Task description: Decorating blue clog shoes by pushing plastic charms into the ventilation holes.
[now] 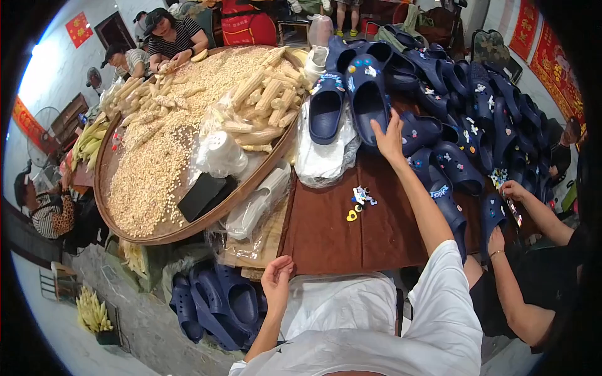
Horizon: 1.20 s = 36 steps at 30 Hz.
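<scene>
Head view — your right hand point(390, 141) pinches a navy clog point(369, 103), your left hand point(277, 274) hangs loosely curled — and the round tray point(153, 239) holds corn kernels point(150, 195) and cobs point(268, 100).

Round rimmed tray point(210, 220), one; striped-shirted people point(188, 42) behind it, two; wearer's hands, two (left hand point(277, 277), right hand point(390, 143)); co-worker's hands point(514, 190), two; navy clog point(367, 94) at the right hand, one; yellow heart charm point(351, 216), one; heaped clogs point(458, 166), uncountable.
</scene>
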Available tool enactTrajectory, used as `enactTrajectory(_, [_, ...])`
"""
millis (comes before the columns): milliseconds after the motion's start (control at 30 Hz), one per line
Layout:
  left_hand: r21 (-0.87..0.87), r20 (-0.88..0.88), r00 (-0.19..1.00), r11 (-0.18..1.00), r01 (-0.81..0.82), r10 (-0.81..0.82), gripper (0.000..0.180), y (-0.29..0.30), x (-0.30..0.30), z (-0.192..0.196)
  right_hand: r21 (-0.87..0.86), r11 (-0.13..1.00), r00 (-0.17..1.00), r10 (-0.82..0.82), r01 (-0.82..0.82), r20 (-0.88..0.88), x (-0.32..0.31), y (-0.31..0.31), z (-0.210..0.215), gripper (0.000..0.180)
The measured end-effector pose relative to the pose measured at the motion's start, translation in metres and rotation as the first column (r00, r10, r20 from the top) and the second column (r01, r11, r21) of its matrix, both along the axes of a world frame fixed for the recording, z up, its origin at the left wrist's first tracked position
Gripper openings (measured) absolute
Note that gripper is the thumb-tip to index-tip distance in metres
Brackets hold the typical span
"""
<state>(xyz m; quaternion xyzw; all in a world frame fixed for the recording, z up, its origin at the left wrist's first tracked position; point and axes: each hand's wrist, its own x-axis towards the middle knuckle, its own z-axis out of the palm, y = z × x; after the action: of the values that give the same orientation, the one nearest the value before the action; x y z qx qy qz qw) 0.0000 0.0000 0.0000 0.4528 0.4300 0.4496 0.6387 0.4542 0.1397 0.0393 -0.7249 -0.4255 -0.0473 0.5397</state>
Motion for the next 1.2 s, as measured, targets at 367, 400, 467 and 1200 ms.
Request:
enactTrajectory(367, [0.017, -0.004, 0.998, 0.998, 0.055, -0.055, 0.024, -0.014, -0.004, -0.011, -0.049, 0.987, 0.912, -0.120, 0.152, 0.392, -0.019, -0.008, -0.028, 0.052])
enactTrajectory(400, [0.013, -0.005, 0.999, 0.999, 0.046, -0.046, 0.024, -0.016, -0.006, -0.011, -0.017, 0.990, 0.905, -0.122, 0.141, 0.407, -0.020, -0.012, -0.030, 0.052])
enactTrajectory(467, [-0.007, -0.030, 0.999, 1.000, -0.030, 0.030, 0.024, -0.021, -0.014, -0.014, 0.041, 0.995, 0.919, -0.095, 0.086, 0.383, -0.035, -0.015, -0.030, 0.049])
enactTrajectory(1200, [-0.546, -0.054, 0.823, 0.673, -0.499, 0.566, 0.031, -0.048, -0.158, -0.072, -0.224, 0.771, 0.803, 0.567, -0.596, -0.185, -0.252, -0.173, -0.064, 0.012])
